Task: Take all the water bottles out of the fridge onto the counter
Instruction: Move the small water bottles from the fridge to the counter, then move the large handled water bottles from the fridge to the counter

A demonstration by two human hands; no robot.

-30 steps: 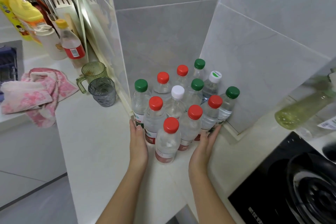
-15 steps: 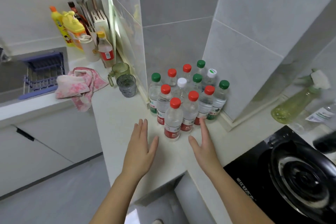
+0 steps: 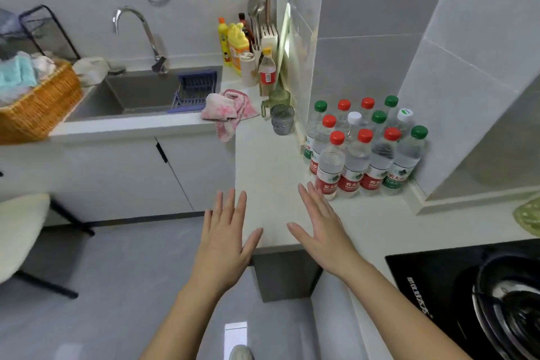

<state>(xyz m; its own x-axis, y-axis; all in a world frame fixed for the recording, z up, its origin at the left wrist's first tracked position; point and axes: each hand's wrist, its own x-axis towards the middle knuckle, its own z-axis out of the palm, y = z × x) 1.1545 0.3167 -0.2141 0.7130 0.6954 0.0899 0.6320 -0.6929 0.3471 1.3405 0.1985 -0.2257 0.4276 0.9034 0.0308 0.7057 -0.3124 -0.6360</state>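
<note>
Several clear water bottles (image 3: 362, 152) with red, green and white caps stand packed together upright in the tiled corner of the white counter (image 3: 268, 166). My left hand (image 3: 225, 240) hovers flat with fingers spread, over the counter's front edge and the floor. My right hand (image 3: 321, 228) is also spread flat, its fingertips just short of the nearest red-capped bottle (image 3: 330, 166). Neither hand holds anything. No fridge is in view.
Two tinted cups (image 3: 280, 112) and a pink cloth (image 3: 230, 109) lie left of the bottles. Behind them are detergent bottles (image 3: 236, 44), a sink (image 3: 137, 93) with a faucet, and a wicker basket (image 3: 38, 105). A black stove (image 3: 479, 298) with a pan sits at the lower right.
Both hands have come off the sides of the bottle cluster and drawn back toward me. The view has pulled away and swung left, showing the sink and floor.
</note>
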